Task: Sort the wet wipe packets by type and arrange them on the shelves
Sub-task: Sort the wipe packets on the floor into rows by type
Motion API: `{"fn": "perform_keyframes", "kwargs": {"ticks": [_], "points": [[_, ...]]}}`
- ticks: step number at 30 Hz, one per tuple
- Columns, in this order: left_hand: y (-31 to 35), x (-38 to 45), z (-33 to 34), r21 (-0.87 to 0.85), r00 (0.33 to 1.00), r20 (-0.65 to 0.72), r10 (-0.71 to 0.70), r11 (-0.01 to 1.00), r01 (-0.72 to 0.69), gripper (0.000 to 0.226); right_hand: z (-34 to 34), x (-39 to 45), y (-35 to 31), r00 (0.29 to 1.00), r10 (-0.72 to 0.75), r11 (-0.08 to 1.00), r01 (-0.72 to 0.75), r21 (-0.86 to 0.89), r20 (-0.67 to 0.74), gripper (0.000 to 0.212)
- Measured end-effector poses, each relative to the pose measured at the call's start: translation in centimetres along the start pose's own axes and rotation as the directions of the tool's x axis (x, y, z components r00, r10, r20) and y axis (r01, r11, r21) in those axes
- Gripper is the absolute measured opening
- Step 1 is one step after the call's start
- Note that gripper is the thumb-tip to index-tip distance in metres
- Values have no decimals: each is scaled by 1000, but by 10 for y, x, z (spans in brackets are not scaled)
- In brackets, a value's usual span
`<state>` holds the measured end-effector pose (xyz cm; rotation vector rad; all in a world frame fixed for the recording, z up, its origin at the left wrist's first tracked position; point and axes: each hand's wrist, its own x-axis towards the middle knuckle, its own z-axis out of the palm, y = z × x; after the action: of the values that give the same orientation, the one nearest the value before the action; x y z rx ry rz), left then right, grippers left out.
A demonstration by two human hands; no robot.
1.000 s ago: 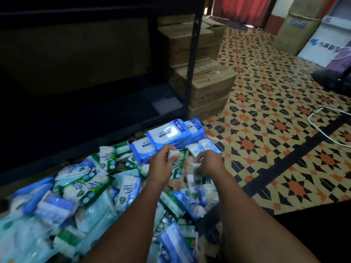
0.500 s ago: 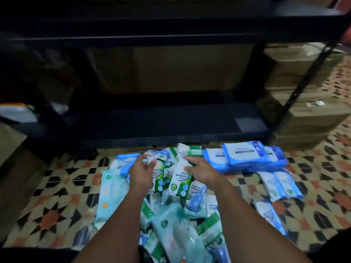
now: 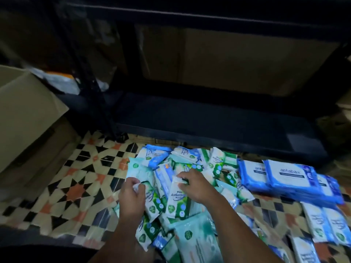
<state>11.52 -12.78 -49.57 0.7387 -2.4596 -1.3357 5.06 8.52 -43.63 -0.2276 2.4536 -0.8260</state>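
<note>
On floor before shelf, left hand (image 3: 131, 194) and right hand (image 3: 193, 184) each pinch a green packet's (image 3: 177, 200) crimped top edge; judged light, soft, slippery.

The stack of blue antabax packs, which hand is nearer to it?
Right. The right hand sits just left of the blue antabax stack, pinching a green packet; the left hand is farther left across the pile.

Left hand (image 3: 131, 193) pinching with curled fingers, right hand (image 3: 194, 184) likewise, forearms extended forward
</note>
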Motion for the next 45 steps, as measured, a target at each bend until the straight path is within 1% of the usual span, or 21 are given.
{"fn": "perform_keyframes", "kwargs": {"ticks": [2,3,6,8,11,14,17,20,23,25,26,28,30,31,34,36,38,41,42,43,45], "points": [[-3,4,5,51,998,54,-25,998,22,14,5,2,2,998,-47,986,40,-160,-45,41],[-4,7,9,91,997,66,-28,996,22,13,7,2,1,996,-52,981,38,-192,-71,38],[4,19,14,313,999,33,-6,950,-5,17,12,7,-7,981,-49,987,19,-160,-187,31],[11,29,14,362,1000,23,16,932,-23,24,17,14,-17,966,-66,974,7,-228,-251,47],[19,48,20,342,999,35,41,938,-50,28,27,27,-37,966,-81,904,-33,-427,-246,89],[27,72,31,303,993,78,-91,951,63,44,33,31,-53,990,15,852,-85,-517,-138,112],[37,88,42,317,955,179,-236,933,171,61,42,31,-55,990,25,825,-101,-556,-142,102],[50,94,46,164,939,200,-281,954,251,45,44,35,-49,972,-38,850,-89,-519,-230,87],[57,95,43,-104,897,152,-415,896,432,46,39,37,-48,952,-39,915,-88,-394,-304,74],[60,91,37,-265,872,147,-467,831,490,51,32,40,-49,946,36,977,-101,-188,-321,63],[60,90,33,-332,863,167,-477,797,505,57,28,41,-51,947,82,994,-98,-37,-310,59],[60,85,25,-463,848,269,-457,710,530,54,20,45,-49,954,152,952,-71,296,-258,54],[65,76,16,-531,837,379,-395,648,546,36,8,41,-49,960,170,843,-25,538,-222,50],[67,71,13,-544,832,420,-364,633,551,34,3,39,-46,965,168,791,-9,611,-203,50],[74,60,13,-516,838,485,-248,693,504,44,-13,31,-36,960,220,605,5,796,-173,56],[81,56,21,-503,837,511,-199,720,478,51,-17,27,-24,953,249,513,24,858,-176,58],[94,48,30,-480,826,540,-161,747,459,50,-19,26,-2,951,255,463,37,886,-173,63],[109,36,47,-418,789,607,-98,805,421,47,-38,-2,10,957,228,421,72,904,-182,44],[113,32,53,-394,771,631,-87,820,415,45,-44,-10,18,956,226,408,81,909,-186,43],[119,26,59,-372,755,650,-84,832,412,42,-50,-19,28,955,235,387,80,918,-183,47],[129,13,73,-317,725,684,-84,860,399,33,-57,-31,53,945,287,359,45,932,-156,70]]}}
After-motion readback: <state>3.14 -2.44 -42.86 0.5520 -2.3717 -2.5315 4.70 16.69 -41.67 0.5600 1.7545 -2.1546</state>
